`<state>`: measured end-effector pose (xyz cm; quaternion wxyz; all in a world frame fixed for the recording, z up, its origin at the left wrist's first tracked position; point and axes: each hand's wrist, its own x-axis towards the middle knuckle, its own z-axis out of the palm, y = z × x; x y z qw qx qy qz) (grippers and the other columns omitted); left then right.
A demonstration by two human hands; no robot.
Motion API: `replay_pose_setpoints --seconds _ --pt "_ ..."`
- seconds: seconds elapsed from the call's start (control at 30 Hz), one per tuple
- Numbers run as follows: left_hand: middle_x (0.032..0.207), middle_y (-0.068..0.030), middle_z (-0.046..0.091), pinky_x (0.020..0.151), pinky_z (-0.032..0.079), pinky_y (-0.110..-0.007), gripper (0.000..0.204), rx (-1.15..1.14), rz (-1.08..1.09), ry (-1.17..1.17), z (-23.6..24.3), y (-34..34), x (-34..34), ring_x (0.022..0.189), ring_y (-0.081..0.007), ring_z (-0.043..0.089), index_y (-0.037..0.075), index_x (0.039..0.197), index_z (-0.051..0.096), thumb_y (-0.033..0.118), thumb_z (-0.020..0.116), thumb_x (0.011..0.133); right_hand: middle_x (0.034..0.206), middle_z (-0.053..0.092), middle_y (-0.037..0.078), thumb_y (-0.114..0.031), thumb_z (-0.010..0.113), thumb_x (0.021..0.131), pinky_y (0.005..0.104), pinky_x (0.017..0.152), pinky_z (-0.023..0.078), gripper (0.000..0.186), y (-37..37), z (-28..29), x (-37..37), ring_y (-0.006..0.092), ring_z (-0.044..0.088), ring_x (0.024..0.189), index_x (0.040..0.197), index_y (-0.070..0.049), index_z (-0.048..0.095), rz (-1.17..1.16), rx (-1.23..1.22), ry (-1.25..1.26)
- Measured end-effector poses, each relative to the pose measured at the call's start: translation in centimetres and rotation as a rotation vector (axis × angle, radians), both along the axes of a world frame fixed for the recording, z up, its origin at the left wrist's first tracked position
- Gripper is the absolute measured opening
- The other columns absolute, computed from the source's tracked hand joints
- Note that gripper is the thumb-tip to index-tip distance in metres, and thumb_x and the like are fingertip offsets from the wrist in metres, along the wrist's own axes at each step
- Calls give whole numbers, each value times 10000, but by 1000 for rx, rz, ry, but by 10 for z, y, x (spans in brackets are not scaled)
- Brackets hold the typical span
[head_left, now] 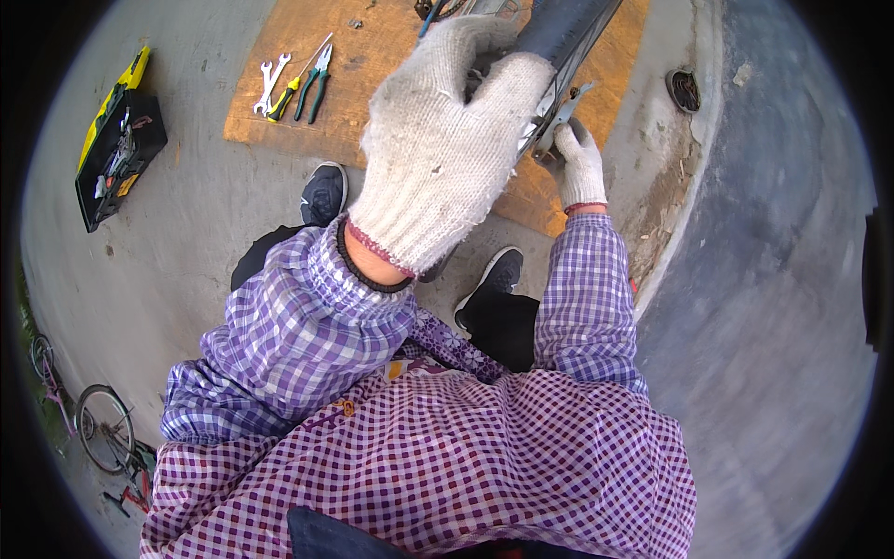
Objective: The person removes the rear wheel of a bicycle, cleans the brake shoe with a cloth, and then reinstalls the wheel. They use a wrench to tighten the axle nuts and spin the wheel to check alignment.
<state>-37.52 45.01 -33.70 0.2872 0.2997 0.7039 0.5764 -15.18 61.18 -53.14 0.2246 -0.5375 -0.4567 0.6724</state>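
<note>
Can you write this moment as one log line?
left hand: at wheel; right hand: touching metal piece; board: pliers, screwdriver, wrenches

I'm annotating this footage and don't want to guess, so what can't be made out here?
All in the head view:
- Left hand: fingertips hidden behind its own glove.
- Wheel: partly behind that glove, and cut off by the top edge.
- Right hand: its glove hides its grip on the grey metal piece.
- Toolbox: contents too small and crowded.
</note>
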Motion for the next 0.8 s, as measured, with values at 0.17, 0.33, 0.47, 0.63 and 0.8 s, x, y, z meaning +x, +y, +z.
replay_pose_setpoints --seconds 0.17,0.33,0.47,0.63,0.8 --pt "1156 -115 739 936 552 -315 445 19 1 -3 21 17 12 1045 -185 708 0 1297 687 329 687 997 1376 617 183 -230 700 1015 375 851 609 662 13 22 12 230 687 1102 1524 82 414 14 -29 20" --pt "1155 -135 731 922 551 -313 443 -53 -26 -18 43 44 29 1036 -193 700 -11 1313 674 311 684 1009 1391 615 215 -194 715 992 408 920 609 724 40 46 30 259 698 1145 1548 110 365 -18 -30 18" --pt "1111 -139 747 909 557 -349 477 -23 31 -17 67 68 54 1036 -213 713 -12 1292 677 356 685 989 1370 630 217 -198 722 985 400 877 628 700 67 77 46 255 720 1093 1527 107 400 -5 -25 -34" --pt "1148 -148 739 918 545 -340 485 -46 47 -19 91 84 71 1044 -217 702 -26 1310 665 345 680 998 1378 602 217 -218 699 1000 434 920 585 737 80 110 62 249 677 1130 1558 104 343 43 -39 -58" --pt "1151 -141 735 920 543 -338 486 -38 70 -57 89 94 77 1037 -209 693 -26 1313 662 346 680 1001 1363 613 202 -232 714 989 425 885 571 731 89 105 69 239 674 1102 1550 91 373 62 -39 -121"
